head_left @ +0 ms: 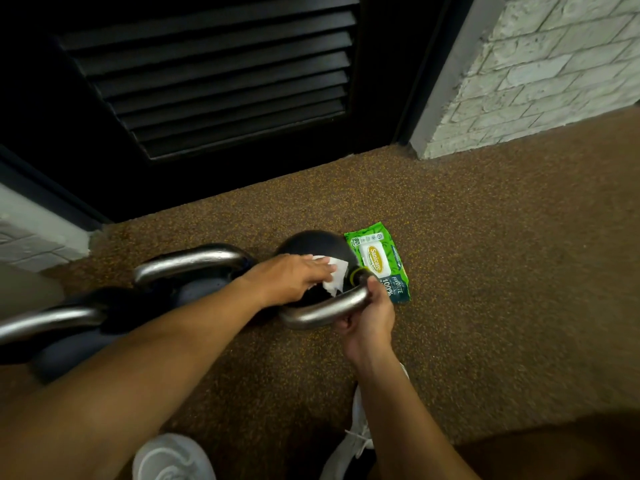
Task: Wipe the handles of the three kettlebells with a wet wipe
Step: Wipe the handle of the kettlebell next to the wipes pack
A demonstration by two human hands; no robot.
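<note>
- The white wet wipe (331,277) is lying crumpled under the fingers of the left hand (291,277), pressed against the top of the rightmost kettlebell (313,245), just beside the far leg of its handle.
- The left hand is lying fairly flat, palm down, its fingers curling over the wipe and holding it against the dark ball rather than against the metal bar.
- The right hand (372,315) is closing around the near right bend of that kettlebell's steel handle (322,311), thumb over the top and fingers wrapping beneath, gripping it firmly.
- This kettlebell is tilting toward the camera, so its handle is looping low in front of the ball.
- The middle kettlebell (194,263) is sitting just to the left, its shiny handle arching over a dark body and partly hiding behind the left forearm.
- The third kettlebell (52,322) is standing at the far left edge, with its handle running partly out of view.
- All three are resting in a row on the speckled brown floor (485,271).
- A green pack of wipes (379,261) is lying flat on the floor, touching or nearly touching the right side of the rightmost kettlebell.
- Two white shoes (173,459) are showing at the bottom edge, one beneath each forearm.
- A black louvred door (214,81) is standing behind the kettlebells, and a white brick wall (554,71) is rising to the right.
</note>
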